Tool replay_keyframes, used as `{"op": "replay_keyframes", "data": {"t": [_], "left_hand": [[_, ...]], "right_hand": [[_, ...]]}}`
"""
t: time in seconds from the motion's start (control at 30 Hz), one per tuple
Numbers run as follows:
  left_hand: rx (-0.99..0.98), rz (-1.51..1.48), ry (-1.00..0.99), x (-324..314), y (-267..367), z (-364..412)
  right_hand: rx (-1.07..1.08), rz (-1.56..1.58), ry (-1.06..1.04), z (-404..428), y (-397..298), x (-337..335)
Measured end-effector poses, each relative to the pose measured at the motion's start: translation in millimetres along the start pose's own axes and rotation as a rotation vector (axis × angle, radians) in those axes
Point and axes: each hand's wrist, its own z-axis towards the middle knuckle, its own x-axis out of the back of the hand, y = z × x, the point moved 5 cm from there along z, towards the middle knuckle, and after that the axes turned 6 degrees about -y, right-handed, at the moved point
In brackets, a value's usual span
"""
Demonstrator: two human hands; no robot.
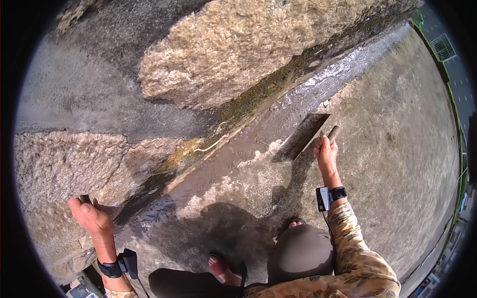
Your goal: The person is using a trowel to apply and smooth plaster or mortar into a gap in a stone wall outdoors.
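Observation:
My right hand [326, 147] is closed around the handle of a rectangular plastering trowel [308, 135], whose blade is tilted over the edge of a strip of wet mortar [253, 139]. The wet strip runs diagonally along the foot of a stone wall, from lower left to upper right. At the far left, my left hand [91, 216] is raised beside the wall, fingers curled around a dark object, partly hidden, that I cannot identify.
Large rough stones [231, 52] set in grey mortar form the wall. A concrete surface [391, 149] curves away to an edge at the right, with a paved area far beyond. My sandalled foot [220, 266] and bent knee [300, 251] are close below.

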Motion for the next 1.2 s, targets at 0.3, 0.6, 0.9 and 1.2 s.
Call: {"op": "replay_keyframes", "data": {"t": [0.3,0.6,0.9,1.2], "left_hand": [[0.096,-0.069,-0.04,7.1,-17.2,-3.4],[0.061,0.012,-0.006,3.5,3.4,4.7],[-0.175,0.138,0.107,4.3,45.3,15.1],[-0.215,0.092,0.061,6.7,53.4,18.8]], "right_hand": [[-0.01,0.049,-0.037,35.5,4.0,-38.5],[-0.002,0.115,-0.103,52.0,23.1,-103.0],[0.054,0.092,-0.05,40.4,35.5,-133.5],[0.103,0.016,-0.083,21.9,37.7,-152.2]]}}
